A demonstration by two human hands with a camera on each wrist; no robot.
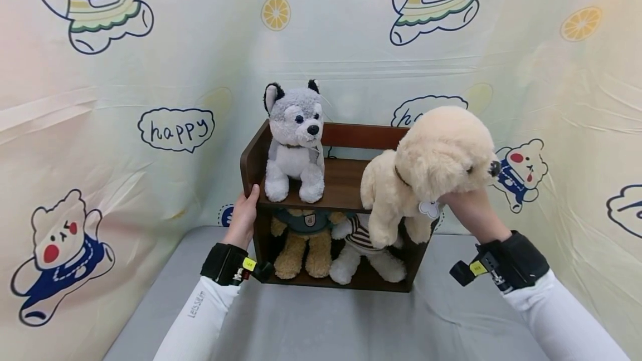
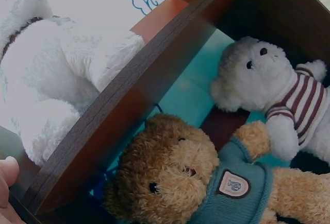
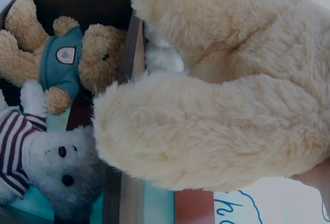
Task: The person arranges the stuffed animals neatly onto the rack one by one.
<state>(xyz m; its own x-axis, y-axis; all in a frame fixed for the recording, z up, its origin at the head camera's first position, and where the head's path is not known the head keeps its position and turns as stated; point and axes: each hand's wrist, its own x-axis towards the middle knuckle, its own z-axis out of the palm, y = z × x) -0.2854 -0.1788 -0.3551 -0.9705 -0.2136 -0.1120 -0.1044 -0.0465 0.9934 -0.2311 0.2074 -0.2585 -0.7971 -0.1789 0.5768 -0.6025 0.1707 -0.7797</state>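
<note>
My right hand (image 1: 471, 213) holds a cream plush dog (image 1: 446, 152) under its head, in front of the shelf's right end. The dog faces right, a pale tag hanging at its neck. Its body hides most of my fingers. My left hand (image 1: 243, 217) grips the left side of a dark brown two-tier wooden shelf (image 1: 346, 180), the thumb on its front edge. A grey and white plush husky (image 1: 296, 149) sits upright on the top tier at the left. Below sit a brown teddy bear (image 2: 165, 167) in a teal sweater and a white bear (image 2: 258, 74) in a striped shirt.
The shelf stands on a grey covered surface (image 1: 321, 322). Behind it hangs a pale printed curtain (image 1: 321, 43) with cartoon bears and lettering. A low reddish-brown rail (image 1: 361, 135) runs along the back of the top tier.
</note>
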